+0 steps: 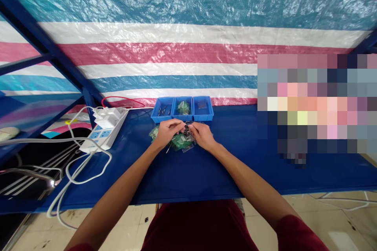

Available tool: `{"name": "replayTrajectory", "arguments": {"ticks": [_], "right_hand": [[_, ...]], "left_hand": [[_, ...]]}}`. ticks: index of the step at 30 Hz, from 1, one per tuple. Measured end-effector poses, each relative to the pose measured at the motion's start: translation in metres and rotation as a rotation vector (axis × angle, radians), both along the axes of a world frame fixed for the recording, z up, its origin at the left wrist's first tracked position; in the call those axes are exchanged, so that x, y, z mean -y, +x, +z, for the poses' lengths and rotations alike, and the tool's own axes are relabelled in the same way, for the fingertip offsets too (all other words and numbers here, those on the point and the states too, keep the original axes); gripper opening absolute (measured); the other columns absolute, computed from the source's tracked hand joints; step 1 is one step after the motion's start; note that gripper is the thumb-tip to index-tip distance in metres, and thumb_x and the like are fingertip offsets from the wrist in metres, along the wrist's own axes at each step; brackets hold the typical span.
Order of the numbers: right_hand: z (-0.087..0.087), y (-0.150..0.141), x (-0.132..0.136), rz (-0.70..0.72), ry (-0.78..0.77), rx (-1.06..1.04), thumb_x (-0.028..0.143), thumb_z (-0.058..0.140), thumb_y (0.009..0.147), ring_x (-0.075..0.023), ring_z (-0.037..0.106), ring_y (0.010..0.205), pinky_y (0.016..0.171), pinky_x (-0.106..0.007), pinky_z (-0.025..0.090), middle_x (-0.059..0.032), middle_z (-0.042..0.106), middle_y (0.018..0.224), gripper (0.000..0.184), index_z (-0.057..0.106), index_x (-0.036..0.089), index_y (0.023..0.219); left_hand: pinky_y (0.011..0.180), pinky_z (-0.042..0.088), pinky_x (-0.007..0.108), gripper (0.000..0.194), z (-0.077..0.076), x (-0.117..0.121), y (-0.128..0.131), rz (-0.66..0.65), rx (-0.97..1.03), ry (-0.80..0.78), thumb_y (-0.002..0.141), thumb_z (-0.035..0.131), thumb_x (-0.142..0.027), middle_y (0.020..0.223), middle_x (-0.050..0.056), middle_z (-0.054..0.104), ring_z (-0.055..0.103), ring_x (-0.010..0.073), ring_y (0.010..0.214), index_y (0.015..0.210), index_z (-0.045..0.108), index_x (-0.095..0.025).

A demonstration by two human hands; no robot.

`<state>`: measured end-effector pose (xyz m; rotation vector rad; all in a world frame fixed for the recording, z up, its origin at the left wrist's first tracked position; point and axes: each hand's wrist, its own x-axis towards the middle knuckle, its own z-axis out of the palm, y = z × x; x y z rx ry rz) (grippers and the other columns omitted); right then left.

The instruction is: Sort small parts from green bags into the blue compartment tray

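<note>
My left hand point(169, 131) and my right hand point(203, 135) meet over a loose pile on the blue table, thumbs and fingertips pinched close together. What is between the fingertips is too small to make out. Under and around them lies a heap of small clear plastic packets with green in them point(178, 142), mixed with dark, shiny little pieces. One thin metal piece point(168, 149) sticks out by my left wrist. Just beyond stand three joined blue bins: the left bin point(156, 117) holds slim metal pieces, the middle bin point(184, 118) green packets, the right bin point(203, 118) small clear packets.
On the left of the blue table point(188, 180) lies a white power strip point(104, 135) with plugs in it. White cables point(69, 172) loop over the front edge. A striped plastic sheet point(176, 33) hangs behind. A blurred-out area point(318, 106) covers the right side.
</note>
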<state>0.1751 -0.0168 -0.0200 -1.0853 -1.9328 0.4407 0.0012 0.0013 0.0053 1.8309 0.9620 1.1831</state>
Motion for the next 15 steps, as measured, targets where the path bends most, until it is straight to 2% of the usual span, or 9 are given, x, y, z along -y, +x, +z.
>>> {"name": "replayTrajectory", "arguments": {"ticks": [3,7,10,11,13,15], "right_hand": [[0.002,0.0,0.001,-0.016,-0.028,0.006,0.038,0.032,0.099,-0.0128,0.053,0.06,0.064,-0.023,0.037,0.0009,0.055,0.06,0.041,0.053,0.019,0.07],[0.004,0.0,0.003,-0.029,-0.051,0.014,0.039,0.03,0.099,-0.0128,0.053,0.06,0.064,-0.023,0.038,0.0005,0.055,0.059,0.044,0.052,0.019,0.066],[0.004,0.0,0.003,-0.028,-0.049,0.013,0.039,0.03,0.099,-0.013,0.053,0.06,0.065,-0.023,0.038,0.0002,0.055,0.059,0.045,0.051,0.02,0.064],[0.003,0.0,0.003,-0.026,-0.046,0.013,0.04,0.03,0.099,-0.013,0.054,0.06,0.065,-0.023,0.039,0.0002,0.055,0.059,0.045,0.051,0.02,0.064],[0.001,-0.001,0.002,-0.023,-0.039,0.015,0.04,0.03,0.099,-0.0131,0.054,0.06,0.065,-0.023,0.039,0.0003,0.055,0.058,0.046,0.051,0.02,0.064],[0.0,-0.001,0.002,-0.02,-0.034,0.02,0.041,0.03,0.099,-0.013,0.054,0.06,0.065,-0.023,0.038,0.0003,0.055,0.058,0.046,0.051,0.02,0.064]], "left_hand": [[0.052,0.047,0.021,0.025,0.002,0.002,-0.002,0.091,-0.044,0.141,0.084,0.059,-0.035,0.062,0.002,0.064,0.057,0.0113,0.053,0.073,0.067,-0.014],[0.063,0.047,0.023,0.022,0.005,0.004,-0.011,0.417,-0.18,0.537,0.086,0.058,-0.032,0.066,0.003,0.066,0.058,0.0117,0.058,0.076,0.068,-0.015],[0.064,0.045,0.025,0.024,0.007,0.0,-0.022,0.665,-0.254,0.7,0.087,0.055,-0.032,0.065,0.004,0.066,0.058,0.013,0.058,0.077,0.068,-0.014],[0.064,0.044,0.025,0.026,0.008,-0.003,-0.026,0.74,-0.285,0.692,0.088,0.053,-0.034,0.066,0.005,0.066,0.058,0.0136,0.058,0.08,0.068,-0.014],[0.063,0.042,0.026,0.03,0.009,-0.011,-0.032,0.836,-0.407,0.567,0.091,0.048,-0.036,0.067,0.006,0.067,0.059,0.0154,0.059,0.09,0.069,-0.014],[0.059,0.039,0.026,0.033,0.01,-0.018,-0.035,0.827,-0.627,0.376,0.09,0.049,-0.04,0.064,0.004,0.065,0.061,0.018,0.059,0.103,0.067,-0.016]]}}
